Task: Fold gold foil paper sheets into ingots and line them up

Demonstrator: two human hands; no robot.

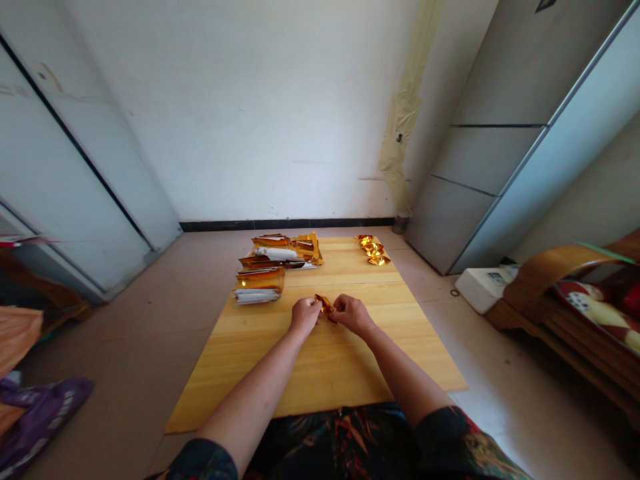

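Between my two hands, over the middle of the wooden table (350, 373), is a small piece of shiny gold foil (326, 307), creased and slanting. My left hand (305, 316) pinches its left end with closed fingers. At the other end my right hand (353, 313) grips it, fingers also closed. At the back right of the table lie several twisted gold foil pieces (375, 251) in a short row. Stacks of gold foil sheets with white paper (260, 280) are at the back left, beside a white roll-like item (275, 254).
Behind the table is a white wall (260, 120) with a dark skirting. A grey refrigerator (480, 160) stands to the right, near a white box (480, 288) and a wooden sofa (530, 307). A purple bag (45, 420) lies on the floor at left.
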